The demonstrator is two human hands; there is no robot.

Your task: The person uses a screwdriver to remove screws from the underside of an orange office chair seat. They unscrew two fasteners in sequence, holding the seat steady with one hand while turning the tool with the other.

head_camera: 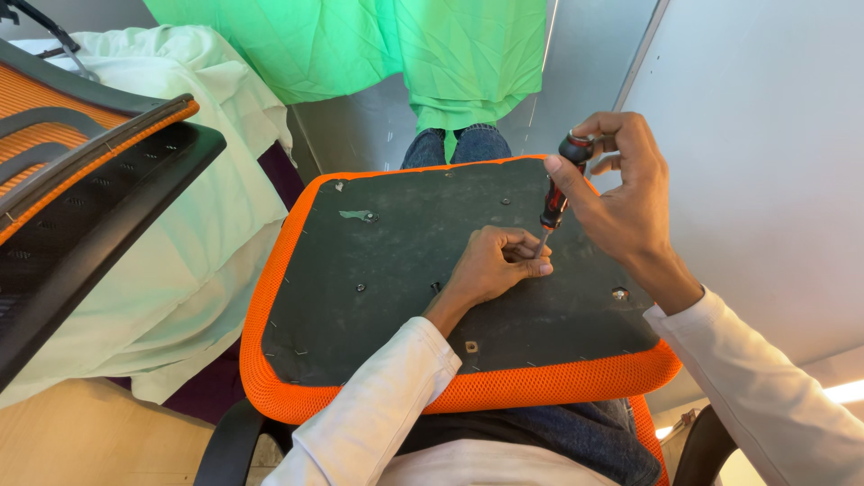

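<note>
The right hand (621, 193) is closed around the red-and-black handle of one screwdriver (560, 184), thumb and fingers wrapped near the top, shaft tilted down and to the left. The left hand (495, 265) sits directly below it, fingertips pinched together at the screwdriver tip; whatever they pinch is too small to make out. Both hands work on the black underside of one seat pan (405, 270), edged in orange mesh, lying upside down across the person's lap.

Visible fittings on the panel: one screw (619, 293) to the right of the grip, one threaded hole (471, 346) below it, and two small fasteners (360, 288) to the left. The tip of the screwdriver is hidden by the left fingers.

Further left, one orange mesh chair back (63, 171) with a black frame is cut off by the picture edge. A green cloth (378, 45) hangs beyond the seat pan; a pale cloth (180, 261) lies beside it.
</note>
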